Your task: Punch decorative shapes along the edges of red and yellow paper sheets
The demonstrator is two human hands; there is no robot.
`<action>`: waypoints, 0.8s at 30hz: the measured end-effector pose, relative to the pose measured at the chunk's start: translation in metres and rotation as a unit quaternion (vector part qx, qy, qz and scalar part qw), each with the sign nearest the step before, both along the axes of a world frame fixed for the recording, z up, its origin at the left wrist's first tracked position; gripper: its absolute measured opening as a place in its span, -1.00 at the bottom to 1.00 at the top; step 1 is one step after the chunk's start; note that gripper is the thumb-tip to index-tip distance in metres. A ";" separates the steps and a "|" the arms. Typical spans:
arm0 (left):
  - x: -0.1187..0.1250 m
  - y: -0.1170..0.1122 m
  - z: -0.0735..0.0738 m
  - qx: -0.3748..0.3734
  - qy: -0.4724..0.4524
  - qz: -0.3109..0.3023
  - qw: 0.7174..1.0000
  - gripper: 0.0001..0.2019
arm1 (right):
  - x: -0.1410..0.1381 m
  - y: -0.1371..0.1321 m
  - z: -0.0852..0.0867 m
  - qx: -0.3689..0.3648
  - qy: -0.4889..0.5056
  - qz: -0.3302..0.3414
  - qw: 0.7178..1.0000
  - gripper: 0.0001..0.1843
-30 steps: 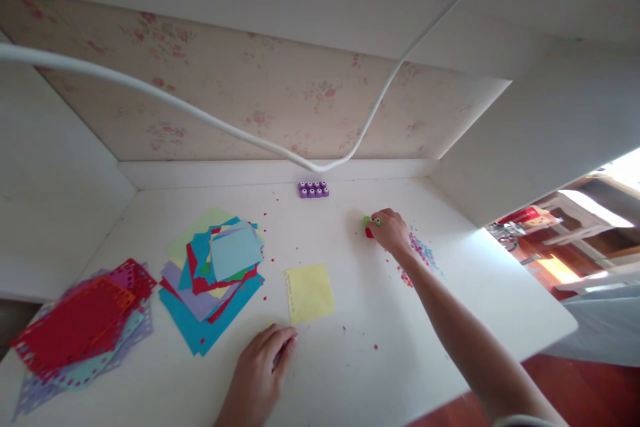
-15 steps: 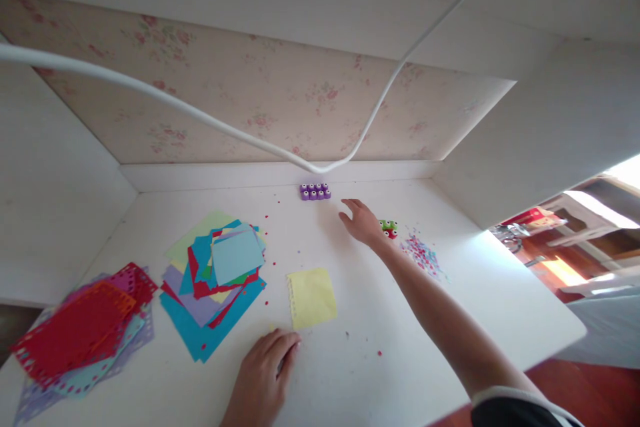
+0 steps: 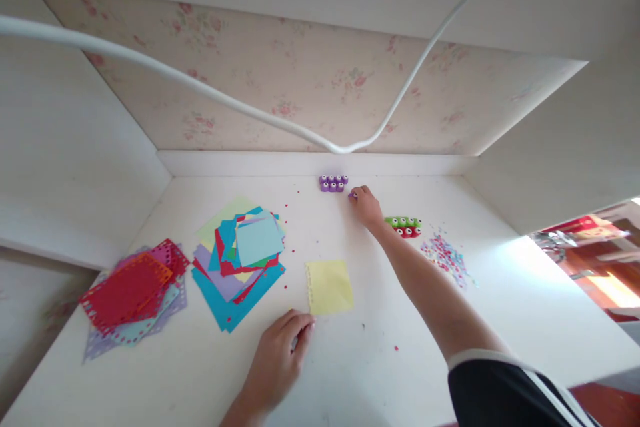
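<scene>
Step looks like picking: right hand (image 3: 367,205), just right of frame centre, pinches one purple paper punch (image 3: 351,195) beside the purple punch cluster (image 3: 333,187). Left hand (image 3: 285,355), lower centre, curled by yellow notched sheet (image 3: 332,287); can't tell if gripping. Next move calls for a firm pinch, clear of neighbours.

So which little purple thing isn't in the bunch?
The purple piece in the right hand. It's apart, just right of the seven other purple pieces grouped in two rows.
</scene>
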State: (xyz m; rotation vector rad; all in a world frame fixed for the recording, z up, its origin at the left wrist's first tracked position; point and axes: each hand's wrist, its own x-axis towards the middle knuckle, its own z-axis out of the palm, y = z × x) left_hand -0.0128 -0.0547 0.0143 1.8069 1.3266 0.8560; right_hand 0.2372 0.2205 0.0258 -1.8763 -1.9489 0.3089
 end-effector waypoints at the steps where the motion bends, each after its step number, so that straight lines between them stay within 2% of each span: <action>1: -0.001 0.000 0.000 -0.016 -0.014 0.010 1.000 -0.78 | 0.003 -0.007 0.000 0.008 0.013 -0.005 1.000 -0.70; 4: -0.004 -0.001 -0.002 -0.025 -0.045 0.063 0.997 -0.79 | 0.004 -0.037 0.003 0.029 0.057 -0.013 0.998 -0.61; 7: -0.006 -0.001 -0.007 0.010 -0.039 0.114 0.993 -0.81 | -0.010 -0.090 0.008 0.020 0.122 0.032 0.992 -0.55; 9: -0.005 -0.001 -0.011 0.041 -0.005 0.135 0.990 -0.81 | -0.028 -0.133 0.011 -0.040 0.249 0.158 0.955 -0.53; 10: -0.004 -0.002 -0.013 0.056 0.020 0.141 0.988 -0.77 | -0.038 -0.153 0.012 -0.063 0.276 0.215 0.935 -0.54; 13: 0.000 -0.004 -0.020 0.093 0.087 0.136 0.983 -0.58 | -0.067 -0.198 0.011 -0.090 0.240 0.320 0.912 -0.53; 16: 0.000 -0.007 -0.027 0.111 0.113 0.129 0.979 -0.55 | -0.083 -0.213 0.011 -0.102 0.191 0.364 0.906 -0.44; 20: -0.004 -0.010 -0.031 0.109 0.131 0.130 0.977 -0.59 | -0.079 -0.215 0.018 -0.101 0.183 0.365 0.907 -0.43; 22: -0.005 -0.009 -0.030 0.104 0.137 0.135 0.976 -0.57 | -0.068 -0.218 0.020 -0.081 0.208 0.297 0.929 -0.54; 24: -0.004 -0.008 -0.028 0.106 0.145 0.131 0.975 -0.58 | -0.054 -0.221 0.017 -0.042 0.223 0.169 0.959 -0.70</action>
